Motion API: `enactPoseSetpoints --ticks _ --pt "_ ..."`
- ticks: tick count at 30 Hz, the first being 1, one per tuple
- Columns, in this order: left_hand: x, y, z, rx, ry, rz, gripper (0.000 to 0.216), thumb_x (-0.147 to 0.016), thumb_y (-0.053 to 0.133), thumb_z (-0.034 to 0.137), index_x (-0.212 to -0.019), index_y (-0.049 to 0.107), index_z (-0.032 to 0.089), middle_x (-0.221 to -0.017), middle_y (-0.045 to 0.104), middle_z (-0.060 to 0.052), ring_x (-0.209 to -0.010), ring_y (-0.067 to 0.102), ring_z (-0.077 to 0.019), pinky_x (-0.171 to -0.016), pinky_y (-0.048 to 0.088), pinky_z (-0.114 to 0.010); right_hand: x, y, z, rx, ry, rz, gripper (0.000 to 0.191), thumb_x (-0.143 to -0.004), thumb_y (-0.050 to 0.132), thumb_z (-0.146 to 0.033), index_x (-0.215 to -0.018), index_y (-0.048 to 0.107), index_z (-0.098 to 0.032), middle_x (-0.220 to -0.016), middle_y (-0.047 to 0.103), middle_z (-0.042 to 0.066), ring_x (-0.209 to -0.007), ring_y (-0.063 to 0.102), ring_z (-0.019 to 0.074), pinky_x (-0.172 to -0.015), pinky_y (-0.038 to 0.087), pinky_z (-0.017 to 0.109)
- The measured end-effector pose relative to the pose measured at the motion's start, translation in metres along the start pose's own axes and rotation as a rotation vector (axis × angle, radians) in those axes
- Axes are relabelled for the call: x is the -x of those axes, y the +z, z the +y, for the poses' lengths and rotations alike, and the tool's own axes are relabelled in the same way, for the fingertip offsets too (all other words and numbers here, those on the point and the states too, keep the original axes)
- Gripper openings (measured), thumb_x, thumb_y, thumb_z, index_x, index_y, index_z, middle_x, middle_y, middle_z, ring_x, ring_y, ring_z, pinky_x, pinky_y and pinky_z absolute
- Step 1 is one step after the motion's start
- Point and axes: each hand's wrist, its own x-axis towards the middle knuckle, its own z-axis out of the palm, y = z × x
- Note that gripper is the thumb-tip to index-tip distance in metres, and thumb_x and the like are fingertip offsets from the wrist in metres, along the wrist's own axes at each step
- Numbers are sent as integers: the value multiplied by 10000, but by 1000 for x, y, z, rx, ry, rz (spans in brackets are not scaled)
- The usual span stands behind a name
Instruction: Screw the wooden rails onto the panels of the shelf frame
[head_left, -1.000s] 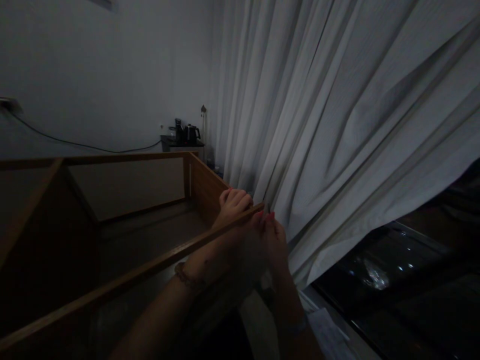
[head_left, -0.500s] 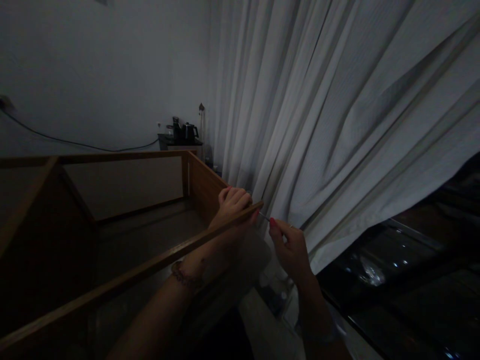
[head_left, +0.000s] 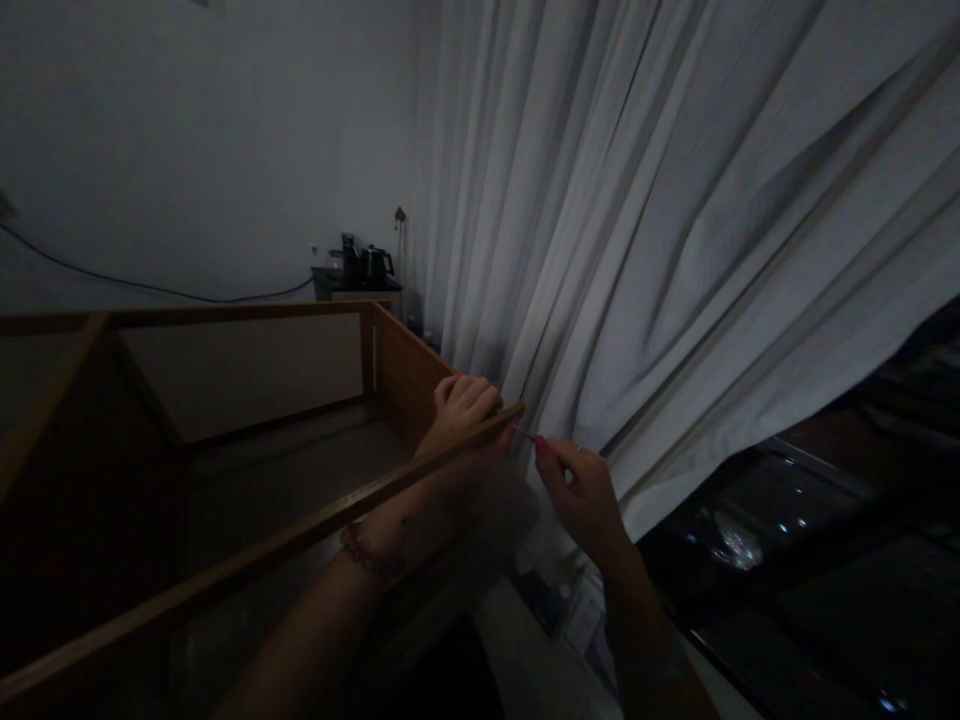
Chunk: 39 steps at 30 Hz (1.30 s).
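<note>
My left hand [head_left: 466,402] is closed around the near corner of a wooden cabinet frame [head_left: 360,503], its forearm passing behind the front rail. Some of its fingertips show below the rail's end. To the right of that corner, my right hand [head_left: 581,490] is closed on a thin metal tool [head_left: 525,433] like a hex key or screwdriver shaft. The tool's tip points at the end of the rail, close to my left fingertips. Its handle end is hidden in my right fist, so its exact kind cannot be made out.
A long white curtain [head_left: 600,230] hangs close by on the right. Behind the cabinet, a black kettle [head_left: 373,262] stands on a small stand, and a dark cable [head_left: 187,294] runs along the wall. Dark glass [head_left: 795,560] shows at lower right. The light is dim.
The view has shifted very slightly. Both hands keep their places at the frame's corner, and the right hand's grip on the tool is tilted a little differently.
</note>
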Motion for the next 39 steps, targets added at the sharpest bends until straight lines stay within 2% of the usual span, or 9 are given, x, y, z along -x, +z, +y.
enactPoseSetpoints --ticks 4,11,16,23,31,39 --pt "-1 -2 1 -2 -8 -36 151 -920 454 342 -854 496 212 -892 584 -21 -949 517 -211 -980 282 -426 2 0 0 -22 30 14 451 -1006 388 -436 -619 442 -212 -557 437 -36 -532 443 113 -565 299 269" --pt "-1 -4 5 23 -32 -58 188 -942 436 324 -818 531 218 -871 577 -23 -949 513 -214 -983 281 -440 24 14 14 -152 105 144 472 -1006 385 -445 -600 447 -213 -549 459 -29 -522 460 116 -547 339 255" --pt "0 0 -1 -9 -13 -83 165 -936 442 325 -864 559 232 -904 589 -24 -977 497 -225 -989 266 -448 37 23 12 -164 127 106 461 -1006 390 -425 -607 477 -210 -563 494 -24 -535 475 118 -562 344 255" --pt "3 12 -15 -86 26 -62 73 -862 526 319 -869 540 248 -875 563 -15 -978 481 -238 -981 250 -453 15 16 -4 -120 94 187 462 -1003 395 -411 -591 452 -209 -537 456 -32 -512 435 110 -558 307 260" --pt "3 6 -13 -86 30 -105 114 -835 511 331 -907 550 252 -878 550 -20 -968 467 -245 -983 256 -452 2 18 -4 -29 51 78 455 -985 404 -424 -584 440 -213 -532 452 -27 -510 430 116 -549 277 276" --pt "3 2 -8 -41 19 -94 91 -845 494 319 -889 540 255 -871 545 -18 -959 466 -239 -996 249 -456 2 17 -4 -5 58 74 456 -999 377 -443 -606 417 -216 -546 446 -23 -529 436 122 -571 278 279"
